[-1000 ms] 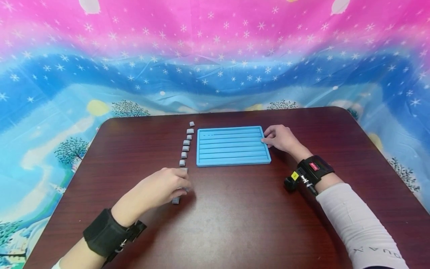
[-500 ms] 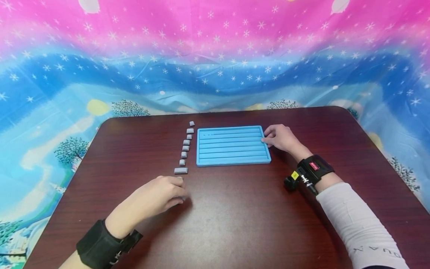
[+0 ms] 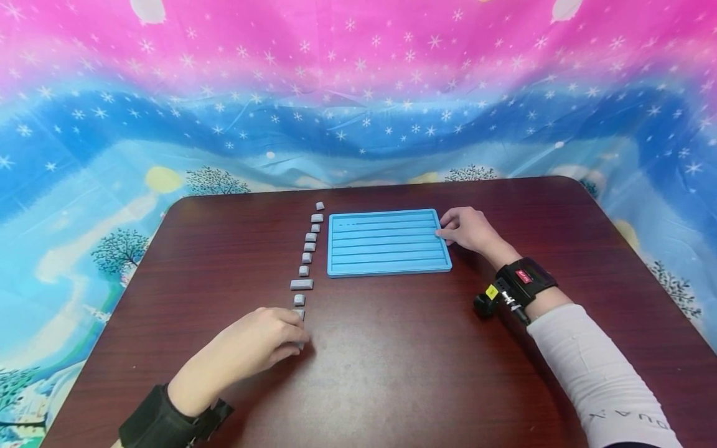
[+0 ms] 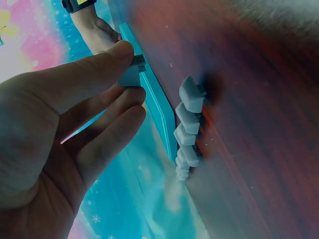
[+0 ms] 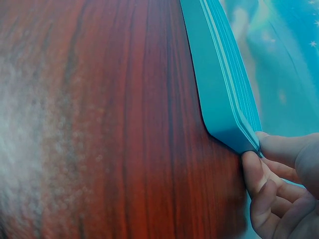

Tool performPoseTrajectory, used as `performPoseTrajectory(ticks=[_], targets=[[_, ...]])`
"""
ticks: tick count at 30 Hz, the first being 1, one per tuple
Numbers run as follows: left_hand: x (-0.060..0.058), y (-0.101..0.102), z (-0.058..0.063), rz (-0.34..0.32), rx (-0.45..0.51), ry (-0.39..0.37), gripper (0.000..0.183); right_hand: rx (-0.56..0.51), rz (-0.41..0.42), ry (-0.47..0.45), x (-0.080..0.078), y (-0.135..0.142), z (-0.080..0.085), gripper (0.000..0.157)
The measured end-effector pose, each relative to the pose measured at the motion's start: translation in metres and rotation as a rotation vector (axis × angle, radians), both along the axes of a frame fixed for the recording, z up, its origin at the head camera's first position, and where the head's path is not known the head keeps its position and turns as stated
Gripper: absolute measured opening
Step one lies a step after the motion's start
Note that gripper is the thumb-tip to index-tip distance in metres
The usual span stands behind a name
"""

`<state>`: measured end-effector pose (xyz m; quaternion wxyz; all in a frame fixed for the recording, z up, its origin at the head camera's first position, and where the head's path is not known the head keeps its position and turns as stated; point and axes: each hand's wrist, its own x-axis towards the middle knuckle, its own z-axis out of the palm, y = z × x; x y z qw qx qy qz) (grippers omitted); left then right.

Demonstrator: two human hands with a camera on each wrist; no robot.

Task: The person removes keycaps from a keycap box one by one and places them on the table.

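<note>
My left hand (image 3: 252, 342) is at the near end of a column of grey keycaps. In the left wrist view its thumb and fingers pinch one keycap (image 4: 130, 75), held off the table with its underside showing. A wide keycap (image 3: 302, 284) lies in the column, with a small keycap (image 3: 299, 300) just nearer. Another keycap (image 3: 299, 313) is partly covered by the hand. To the right lies a light blue ridged tray (image 3: 389, 249). My right hand (image 3: 470, 230) grips that tray's right edge, thumb above and fingers against the side, as the right wrist view shows.
The dark red wooden table (image 3: 403, 361) ends at a patterned cloth backdrop (image 3: 358, 112). More loose keycaps, such as a keycap (image 3: 320, 206) at the far end, run along the tray's left side. Black straps with cameras sit on both wrists.
My left hand has moved toward the near edge along the column, uncovering the wide keycap and the ones nearer. My right hand and the tray have stayed put.
</note>
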<state>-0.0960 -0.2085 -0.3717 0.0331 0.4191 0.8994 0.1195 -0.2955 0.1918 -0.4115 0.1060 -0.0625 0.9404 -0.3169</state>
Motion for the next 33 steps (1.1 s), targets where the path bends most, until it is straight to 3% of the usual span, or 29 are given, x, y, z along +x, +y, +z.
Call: performPoseTrajectory(ticks=[17, 33], targets=[[0.009, -0.009, -0.007, 0.023, 0.004, -0.033, 0.010, -0.005, 0.007, -0.003, 0.000, 0.001, 0.000, 0.034], [0.008, -0.011, -0.016, 0.002, 0.000, -0.023, 0.012, 0.011, 0.011, 0.004, 0.000, 0.001, 0.000, 0.032]])
